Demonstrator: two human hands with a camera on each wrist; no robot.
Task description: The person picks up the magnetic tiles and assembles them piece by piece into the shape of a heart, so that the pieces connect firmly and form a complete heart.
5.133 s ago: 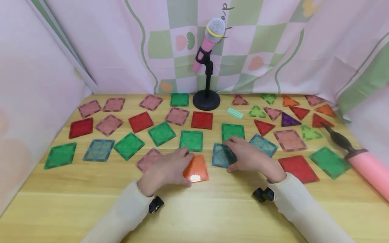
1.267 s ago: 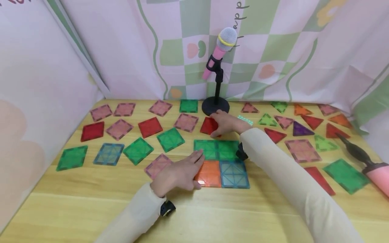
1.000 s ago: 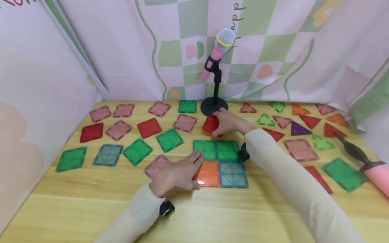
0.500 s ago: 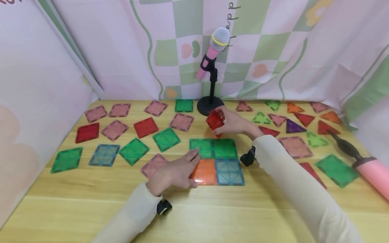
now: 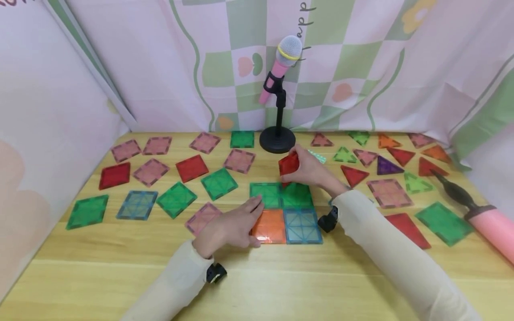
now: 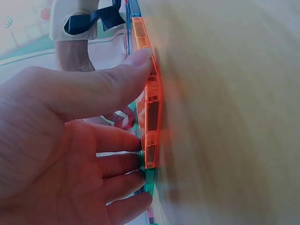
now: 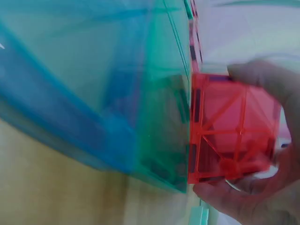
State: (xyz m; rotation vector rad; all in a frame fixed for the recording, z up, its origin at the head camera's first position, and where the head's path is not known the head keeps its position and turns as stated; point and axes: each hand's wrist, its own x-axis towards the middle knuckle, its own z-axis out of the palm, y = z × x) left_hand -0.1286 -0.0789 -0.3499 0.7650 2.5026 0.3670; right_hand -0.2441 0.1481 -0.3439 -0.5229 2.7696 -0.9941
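Four-square block of translucent magnetic tiles: an orange tile (image 5: 274, 227) and a blue tile (image 5: 303, 226) in front, a left green tile (image 5: 265, 192) and a right green tile (image 5: 298, 196) behind. My left hand (image 5: 234, 224) rests along the block's left side. Its thumb touches the orange tile's edge in the left wrist view, and the fingers are extended. Between thumb and fingers, my right hand (image 5: 311, 170) pinches a red square tile (image 5: 288, 167), tilted up from the table. In the right wrist view the red tile (image 7: 234, 131) stands at the right green tile's far edge.
Loose square tiles lie to the left, including a pink tile (image 5: 203, 217) beside my left hand. Several triangles, one purple (image 5: 388, 166), lie at the right. A microphone stand (image 5: 278, 139) rises behind the block. A pink pump (image 5: 491, 227) lies at the right edge.
The orange, blue and green tiles, apart earlier, now sit edge to edge. My right hand has lifted the red tile off the table, tilted it and brought it nearer the right green tile.
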